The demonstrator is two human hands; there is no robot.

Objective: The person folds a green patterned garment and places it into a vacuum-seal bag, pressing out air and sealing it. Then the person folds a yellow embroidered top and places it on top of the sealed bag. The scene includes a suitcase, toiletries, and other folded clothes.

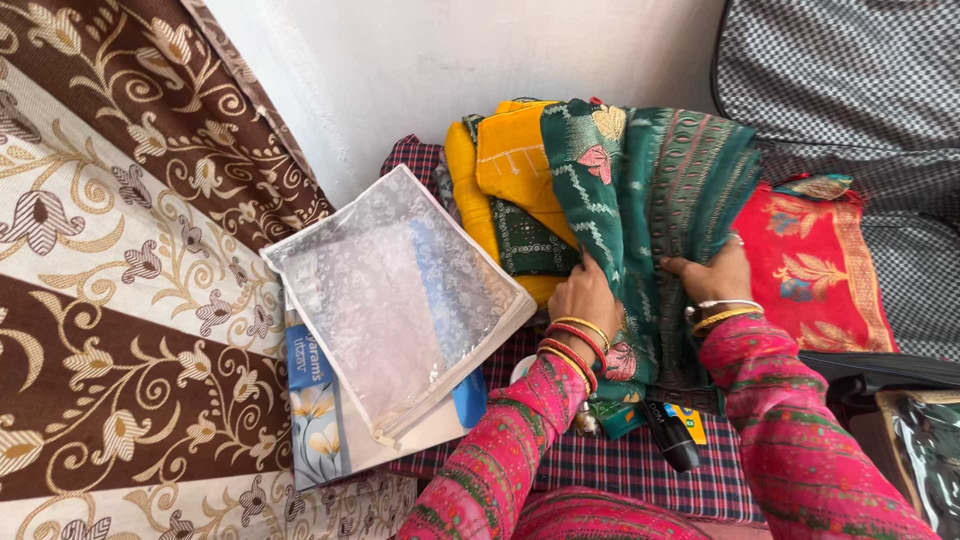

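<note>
A folded green patterned cloth [655, 180] with pink leaf motifs lies over a stack of garments. My left hand [583, 293] presses on its left fold, fingers bent over the fabric. On its right fold my right hand [715, 275] grips the cloth. Both wrists wear bangles and pink printed sleeves. Under the green cloth lie a yellow embroidered garment [515, 155] and a dark green dotted piece [525, 240].
A clear zippered plastic pouch [395, 295] rests on a flat printed package [320, 420] to the left. A red and gold cloth [815, 265] lies to the right. A black cylindrical object [670, 440] sits on the checked blanket [640, 470]. A brown floral curtain [110, 250] hangs left.
</note>
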